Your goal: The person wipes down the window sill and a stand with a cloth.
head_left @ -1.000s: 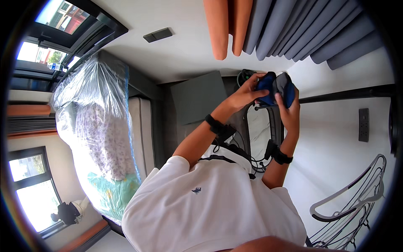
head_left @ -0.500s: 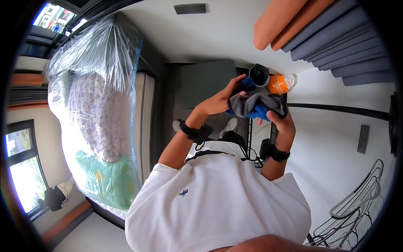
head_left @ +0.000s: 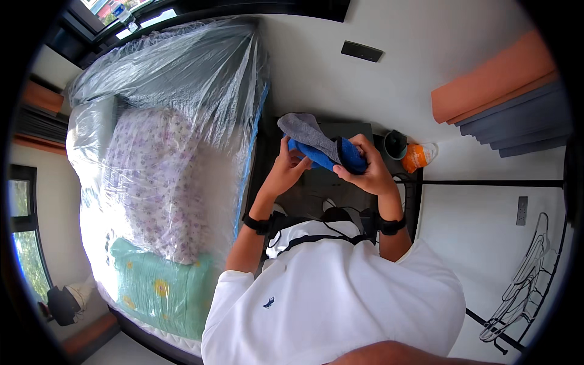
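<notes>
Both hands hold a soft grey-and-blue cloth (head_left: 313, 141) with a dark edging, raised in front of my body. Its grey face stretches out to the left and away from me; blue shows along the near side and at the right end. The fingers of my left hand (head_left: 287, 167) grip the cloth's near left side from below. At the right end, my right hand (head_left: 372, 169) has it pinched, thumb on the near side and fingers behind. Part of the cloth is folded over, so its full shape is hidden. A dark band circles each forearm.
Left stands a bed with a purple-flowered bundle (head_left: 155, 176) and green pillow (head_left: 161, 283) under a clear plastic sheet (head_left: 182, 67). Beyond my hands are a dark bin (head_left: 395, 145) and an orange-and-white package (head_left: 418, 157). Wire hangers (head_left: 523, 286) hang right; curtains (head_left: 496, 85) are upper right.
The cloth has been opened out from a bunched state and shifted left in view, away from the bin. My view has turned, with the bed now further right in it.
</notes>
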{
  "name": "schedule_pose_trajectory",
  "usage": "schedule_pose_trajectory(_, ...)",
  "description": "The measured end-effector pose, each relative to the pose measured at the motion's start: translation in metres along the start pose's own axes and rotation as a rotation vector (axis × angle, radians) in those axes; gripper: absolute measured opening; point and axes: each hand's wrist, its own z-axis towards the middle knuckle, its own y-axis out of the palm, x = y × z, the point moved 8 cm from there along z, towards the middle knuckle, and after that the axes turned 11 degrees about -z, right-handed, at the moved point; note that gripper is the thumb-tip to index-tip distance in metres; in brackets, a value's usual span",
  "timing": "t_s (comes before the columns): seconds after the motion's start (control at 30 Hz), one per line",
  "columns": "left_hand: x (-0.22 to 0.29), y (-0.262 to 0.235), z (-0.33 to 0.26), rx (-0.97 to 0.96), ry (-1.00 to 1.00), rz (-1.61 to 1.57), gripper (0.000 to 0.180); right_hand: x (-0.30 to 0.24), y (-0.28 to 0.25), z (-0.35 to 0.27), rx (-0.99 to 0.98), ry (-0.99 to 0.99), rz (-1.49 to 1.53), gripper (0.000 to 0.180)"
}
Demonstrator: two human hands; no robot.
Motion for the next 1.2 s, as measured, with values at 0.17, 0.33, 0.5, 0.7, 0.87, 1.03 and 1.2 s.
schedule_pose_trajectory(0.17,0.05,-0.059,0.039,0.073,0.135,-0.02,0.064,-0.033,0.004,0.038,0.243,-0.274,-0.113,0.043)
schedule_pose_trajectory(0.33,0.096,-0.08,0.074,0.135,0.137,-0.208,0.054,0.013,0.007,0.083,0.452,-0.039,0.033,0.035)
schedule_pose_trajectory(0.5,0.098,-0.09,0.125,0.211,0.056,-0.124,0.052,0.019,0.02,0.151,0.425,-0.111,0.133,0.035)
schedule_pose_trajectory(0.7,0.132,-0.115,0.223,0.206,0.266,-0.051,0.051,0.036,-0.023,0.245,0.843,-0.259,0.013,0.06)
schedule_pose_trajectory(0.87,0.209,-0.081,0.306,0.121,0.723,0.826,0.06,0.055,-0.043,0.367,0.829,-0.268,-0.152,0.091)
schedule_pose_trajectory(1.03,0.193,-0.104,0.39,0.163,0.641,1.157,0.066,0.071,-0.039,0.45,0.609,-0.21,-0.578,0.093)
schedule_pose_trajectory(1.2,0.18,-0.113,0.425,0.053,0.46,1.31,0.077,0.08,-0.043,0.447,0.609,-0.156,-0.776,0.08)
